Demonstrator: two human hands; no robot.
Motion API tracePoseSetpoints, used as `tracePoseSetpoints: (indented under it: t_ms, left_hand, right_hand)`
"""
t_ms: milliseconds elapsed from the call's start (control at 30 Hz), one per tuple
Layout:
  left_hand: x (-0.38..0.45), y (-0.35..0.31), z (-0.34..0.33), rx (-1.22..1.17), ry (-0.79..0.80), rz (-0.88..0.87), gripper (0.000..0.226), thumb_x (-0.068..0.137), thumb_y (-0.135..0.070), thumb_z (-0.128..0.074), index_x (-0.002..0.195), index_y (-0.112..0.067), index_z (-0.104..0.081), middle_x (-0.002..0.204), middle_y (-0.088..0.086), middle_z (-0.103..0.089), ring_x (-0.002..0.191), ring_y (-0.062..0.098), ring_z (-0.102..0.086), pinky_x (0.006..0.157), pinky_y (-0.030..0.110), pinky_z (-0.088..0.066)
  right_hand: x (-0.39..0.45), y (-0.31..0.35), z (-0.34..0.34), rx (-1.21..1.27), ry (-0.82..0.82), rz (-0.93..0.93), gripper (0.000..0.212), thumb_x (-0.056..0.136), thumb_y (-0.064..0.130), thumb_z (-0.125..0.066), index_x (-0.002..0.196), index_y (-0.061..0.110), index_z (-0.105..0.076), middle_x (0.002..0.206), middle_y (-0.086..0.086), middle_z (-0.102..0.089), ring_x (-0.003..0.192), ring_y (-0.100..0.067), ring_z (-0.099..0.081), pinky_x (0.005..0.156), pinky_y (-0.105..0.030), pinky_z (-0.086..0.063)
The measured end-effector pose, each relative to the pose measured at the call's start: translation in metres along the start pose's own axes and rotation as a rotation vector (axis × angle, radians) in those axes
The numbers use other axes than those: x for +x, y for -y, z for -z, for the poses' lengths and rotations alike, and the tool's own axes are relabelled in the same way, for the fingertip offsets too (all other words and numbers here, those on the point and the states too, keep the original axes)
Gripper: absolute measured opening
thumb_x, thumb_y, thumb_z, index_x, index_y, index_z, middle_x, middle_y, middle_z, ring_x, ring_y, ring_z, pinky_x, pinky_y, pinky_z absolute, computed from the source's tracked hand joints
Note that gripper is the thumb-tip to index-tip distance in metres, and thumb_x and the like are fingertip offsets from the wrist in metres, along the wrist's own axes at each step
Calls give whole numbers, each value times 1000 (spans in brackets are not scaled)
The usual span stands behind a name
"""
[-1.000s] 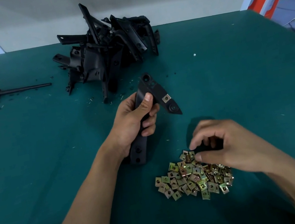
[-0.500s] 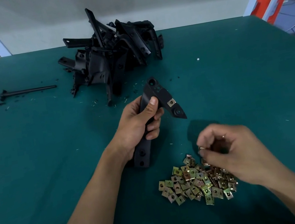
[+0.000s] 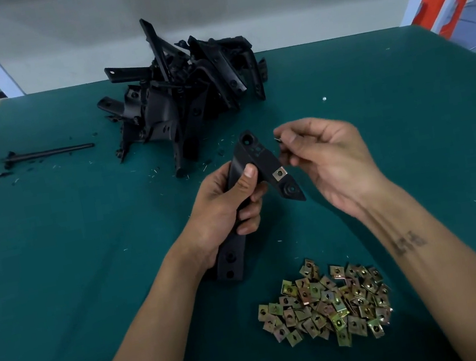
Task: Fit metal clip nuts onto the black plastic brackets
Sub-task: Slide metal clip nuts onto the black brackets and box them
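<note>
Worktop (image 3: 54,258): teal cloth is covering it, a pale wall standing behind.
Rod (image 3: 49,152): lying far left among black crumbs.
Bracket pile (image 3: 184,94): sitting heaped at the back.
Left hand (image 3: 225,207): gripping a black bracket (image 3: 255,161), fingers wrapping its stem, above the worktop.
Fitted clip nut (image 3: 280,173): sitting on the bracket's right arm.
Right hand (image 3: 327,159): pinching a small clip nut (image 3: 278,139) just beside the bracket's top.
Loose clip nuts (image 3: 326,304): lying heaped near the front.

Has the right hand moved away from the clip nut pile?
Yes. The right hand rose from the clip nut pile to beside the bracket top.
</note>
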State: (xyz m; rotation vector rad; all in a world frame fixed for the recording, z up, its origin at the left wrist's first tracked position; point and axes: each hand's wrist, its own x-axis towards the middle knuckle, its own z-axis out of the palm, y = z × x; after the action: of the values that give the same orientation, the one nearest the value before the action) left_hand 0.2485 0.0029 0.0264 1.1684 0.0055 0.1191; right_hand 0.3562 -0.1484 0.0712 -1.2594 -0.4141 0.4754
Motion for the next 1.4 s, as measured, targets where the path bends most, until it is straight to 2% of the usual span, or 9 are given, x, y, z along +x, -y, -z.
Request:
tracePoseSetpoints:
  t_ms: [167, 233, 300, 433, 633, 967, 1100, 1267, 1400]
  left_hand:
    - [1, 1, 0, 0, 1, -13, 26, 97, -34, -60, 104, -10, -55, 73, 1, -41, 51, 10, -31, 40, 20, -30]
    - [1, 2, 0, -7, 12, -4, 26, 96, -34, -61, 104, -10, -57, 73, 1, -40, 51, 9, -31, 40, 20, -30]
    - [2, 3, 0, -1, 12, 8, 26, 96, -34, -62, 104, -10, -57, 73, 1, -41, 51, 9, -32, 40, 19, -31]
    - [2, 5, -3, 94, 1, 14, 23, 96, -28, -62, 103, -9, -52, 71, 2, -43, 49, 9, -33, 39, 20, -32]
    - [1, 2, -6, 107, -13, 44, 42, 99, -35, -59, 106, 4, -46, 73, 2, -41, 52, 12, -29, 40, 21, -31]
    - [-2, 0, -8, 101, -28, 38, 44, 99, -35, -58, 112, 5, -46, 73, 3, -42, 52, 12, -29, 40, 20, -31]
    - [-2, 0, -8, 84, -21, 34, 39, 100, -34, -57, 112, 2, -49, 74, 3, -43, 52, 12, -30, 40, 20, -31]
    - [-2, 2, -7, 83, -9, 32, 42, 101, -36, -57, 114, 3, -48, 74, 3, -44, 51, 11, -31, 40, 20, -32]
    - [-1, 2, -6, 77, 2, 30, 39, 99, -37, -59, 112, -1, -51, 74, 3, -43, 50, 11, -30, 39, 20, -32]
  right_hand:
    - [-4, -17, -5, 156, 111, -27, 17, 80, 3, -75, 95, 10, -79, 91, -14, -72, 79, -19, -70, 76, -28, -61]
    - [-6, -21, -4, 71, 82, 38, 19, 81, 2, -73, 92, 16, -80, 92, -11, -74, 84, -20, -70, 79, -30, -61]
    - [-6, -23, -5, -34, 8, 108, 20, 86, 4, -69, 89, 20, -80, 93, -8, -75, 88, -22, -69, 84, -37, -58]
    - [-7, -23, -6, -51, -51, 145, 19, 90, 7, -69, 84, 22, -80, 90, -7, -76, 90, -26, -68, 93, -50, -56]
    - [-10, -16, -3, -19, -45, 223, 17, 88, 3, -74, 93, 18, -82, 93, -10, -78, 89, -23, -72, 83, -29, -57]
    - [-14, -17, -5, -2, -74, 252, 18, 84, 5, -79, 97, 18, -77, 87, -3, -76, 85, -17, -70, 79, -25, -57]
    - [-17, -15, -7, 28, -101, 260, 15, 80, 4, -80, 85, 19, -77, 83, -6, -74, 82, -20, -68, 76, -26, -57]
    - [-19, -13, -7, 12, -106, 242, 17, 82, -3, -76, 82, 14, -75, 77, -5, -71, 73, -18, -62, 65, -23, -52]
    - [-20, -12, -10, 17, -121, 212, 19, 81, -2, -78, 76, 17, -75, 77, -9, -71, 76, -20, -66, 71, -25, -56]
